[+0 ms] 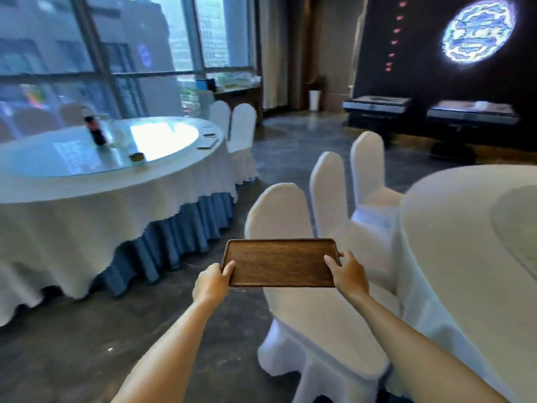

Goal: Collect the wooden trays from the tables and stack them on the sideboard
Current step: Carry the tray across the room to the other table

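Note:
A dark wooden tray is held level in front of me, above the white-covered chairs. My left hand grips its near left corner, thumb on top. My right hand grips its right short edge, thumb over the rim. The tray is empty. Flat dark rectangles that may be more trays lie at the right rim of the round table on the left. A dark sideboard with items on top stands by the window at the back.
Three white-covered chairs stand in a row just right of the tray, against a second round table. A cola bottle stands on the left table's glass turntable. Two more chairs stand behind it. Dark floor runs between the tables toward the back.

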